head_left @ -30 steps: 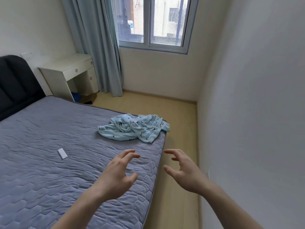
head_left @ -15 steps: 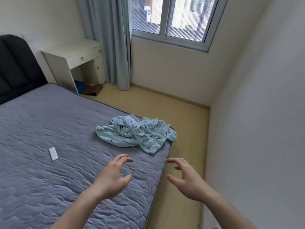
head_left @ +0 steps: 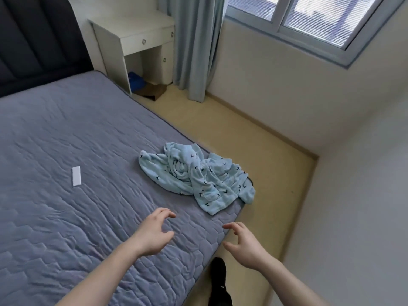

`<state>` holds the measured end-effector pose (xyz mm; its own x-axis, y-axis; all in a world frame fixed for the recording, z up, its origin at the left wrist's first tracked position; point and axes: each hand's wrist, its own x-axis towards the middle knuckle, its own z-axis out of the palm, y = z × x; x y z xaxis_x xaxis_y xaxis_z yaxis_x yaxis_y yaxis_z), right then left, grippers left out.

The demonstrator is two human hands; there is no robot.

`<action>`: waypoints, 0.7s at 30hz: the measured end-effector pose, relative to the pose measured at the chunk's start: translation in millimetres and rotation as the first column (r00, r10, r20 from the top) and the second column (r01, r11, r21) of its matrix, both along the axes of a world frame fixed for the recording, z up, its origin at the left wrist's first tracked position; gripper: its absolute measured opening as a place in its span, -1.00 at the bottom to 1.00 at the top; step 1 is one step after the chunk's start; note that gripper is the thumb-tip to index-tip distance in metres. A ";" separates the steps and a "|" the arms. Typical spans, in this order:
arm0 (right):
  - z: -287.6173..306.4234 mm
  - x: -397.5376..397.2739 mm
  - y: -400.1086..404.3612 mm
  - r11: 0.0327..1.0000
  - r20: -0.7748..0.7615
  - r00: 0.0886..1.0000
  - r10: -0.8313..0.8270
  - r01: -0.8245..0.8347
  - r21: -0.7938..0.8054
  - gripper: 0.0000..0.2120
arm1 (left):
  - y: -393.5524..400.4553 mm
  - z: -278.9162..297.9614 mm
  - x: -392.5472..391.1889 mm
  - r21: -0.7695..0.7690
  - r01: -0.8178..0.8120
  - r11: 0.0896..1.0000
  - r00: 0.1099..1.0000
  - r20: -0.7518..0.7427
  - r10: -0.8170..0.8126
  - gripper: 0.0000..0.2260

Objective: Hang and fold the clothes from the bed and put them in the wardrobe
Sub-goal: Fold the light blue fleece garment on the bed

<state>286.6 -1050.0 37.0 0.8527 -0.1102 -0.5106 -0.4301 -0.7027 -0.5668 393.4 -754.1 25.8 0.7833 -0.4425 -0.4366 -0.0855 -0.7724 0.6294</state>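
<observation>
1. A small bedroom has a grey quilted bed (head_left: 66,151).
2. A crumpled light blue top (head_left: 196,180) lies at the bed's corner, at 12 o'clock from the hands.
3. The left hand (head_left: 152,235) and right hand (head_left: 245,246) are spread wide, holding nothing.
4. The top looks soft, light and floppy; grab its bunched middle.

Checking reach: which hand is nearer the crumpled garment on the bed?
The left hand, hovering open over the mattress, fingertips just short of the light blue garment. The right hand hangs beyond the bed's edge.
</observation>
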 end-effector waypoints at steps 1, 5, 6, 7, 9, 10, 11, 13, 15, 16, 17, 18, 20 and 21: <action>-13.4 16.8 -9.8 1.000 -0.031 0.999 0.021 -0.021 -0.002 -0.54 | -3.1 -8.6 8.8 0.018 -0.029 0.999 0.999 -0.013 0.029 -0.60; -80.6 87.1 -57.2 0.993 -0.155 0.982 0.112 -0.117 -0.025 -0.51 | -22.0 -52.2 41.5 0.098 -0.138 0.986 0.988 -0.058 0.144 -0.62; -101.2 106.2 -71.0 0.987 -0.186 0.972 0.144 -0.154 -0.040 -0.50 | -29.4 -66.0 49.1 0.115 -0.177 0.978 0.981 -0.060 0.184 -0.61; -122.6 125.2 -83.6 0.979 -0.215 0.960 0.176 -0.193 -0.059 -0.49 | -36.5 -79.7 56.9 0.127 -0.208 0.970 0.974 -0.065 0.217 -0.61; -171.1 159.2 -104.0 0.955 -0.290 0.926 0.243 -0.280 -0.094 -0.46 | -51.9 -109.4 72.2 0.150 -0.253 0.956 0.958 -0.096 0.269 -0.61; -196.7 176.2 -111.8 0.936 -0.334 0.899 0.282 -0.334 -0.108 -0.44 | -59.3 -125.5 81.5 0.163 -0.263 0.951 0.953 -0.110 0.283 -0.61; -222.0 189.0 -117.9 0.918 -0.382 0.870 0.311 -0.380 -0.118 -0.43 | -65.9 -142.2 89.1 0.180 -0.263 0.948 0.949 -0.131 0.288 -0.61; -273.8 216.0 -126.6 0.873 -0.445 0.817 0.367 -0.467 -0.137 -0.40 | -79.0 -177.7 105.8 0.206 -0.273 0.940 0.942 -0.142 0.305 -0.61; -323.4 236.6 -131.5 0.827 -0.495 0.770 0.403 -0.537 -0.163 -0.37 | -90.1 -216.3 118.9 0.207 -0.291 0.934 0.935 -0.147 0.324 -0.62; -347.1 246.6 -132.8 0.797 -0.512 0.745 0.428 -0.578 -0.174 -0.36 | -95.2 -234.3 124.1 0.205 -0.300 0.932 0.931 -0.149 0.332 -0.63; -369.1 254.9 -133.3 0.769 -0.532 0.718 0.448 -0.613 -0.180 -0.36 | -99.9 -250.6 127.8 0.211 -0.304 0.929 0.927 -0.160 0.340 -0.63; -390.6 263.6 -133.0 0.744 -0.546 0.696 0.465 -0.642 -0.185 -0.37 | -103.3 -267.0 131.2 0.220 -0.309 0.925 0.923 -0.166 0.348 -0.64; -430.4 275.3 -132.1 0.689 -0.573 0.654 0.494 -0.696 -0.202 -0.43 | -108.4 -296.5 134.7 0.234 -0.317 0.919 0.915 -0.179 0.361 -0.65; -448.4 279.3 -132.0 0.661 -0.584 0.638 0.501 -0.718 -0.217 -0.47 | -110.3 -308.8 134.8 0.238 -0.331 0.913 0.907 -0.187 0.377 -0.65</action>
<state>565.9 -1182.0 -411.4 0.4814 0.0698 -0.8737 0.0727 -0.9966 -0.0395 528.2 -864.4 -283.0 0.7430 -0.0410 -0.6680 0.3420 -0.8346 0.4317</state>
